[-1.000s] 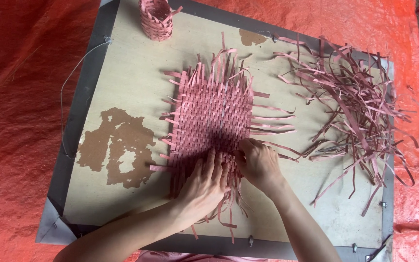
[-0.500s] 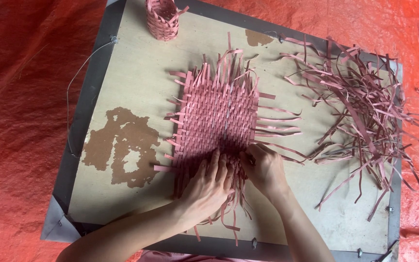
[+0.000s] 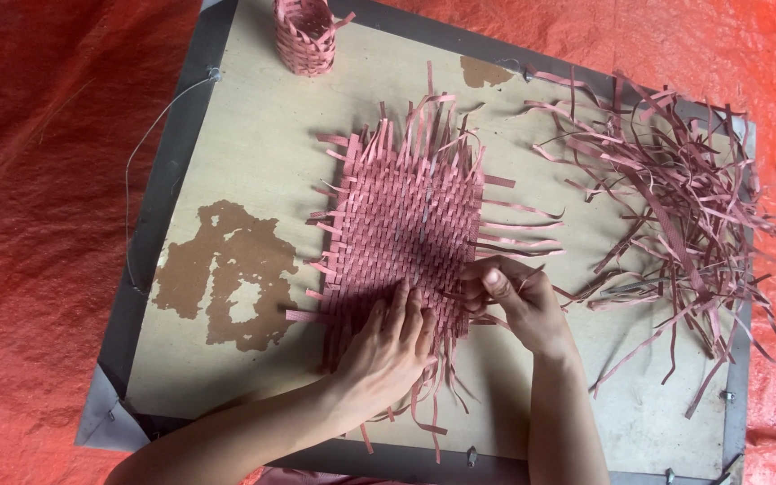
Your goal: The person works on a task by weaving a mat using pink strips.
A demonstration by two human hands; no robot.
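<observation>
1. Left hand (image 3: 388, 346) lies flat, fingers spread, palm down on the near edge of the pink woven mat (image 3: 406, 229); it grips nothing, just pins the weave.
2. Right hand (image 3: 518, 301) is pinched closed on a thin pink strip (image 3: 518, 250) at the mat's near right corner, thumb up.
3. The mat sits mid-board on the plywood counter (image 3: 226, 171), loose strip ends sticking out on all sides.
4. To do this well, my judgement: keep the left palm pressing close to the working row so the rows don't shift, pull the strip snug and flat, no twisting.
5. Around: a tangled pile of spare strips (image 3: 675, 189) to the right, near but apart from the mat; a small woven cup (image 3: 305, 34) at the far edge; a thin wire (image 3: 132, 180) loops off the left edge; an orange tarp (image 3: 38, 224) lies underneath.
6. In the way: dangling ends under the left wrist and stray strips beside the right hand could snag.
</observation>
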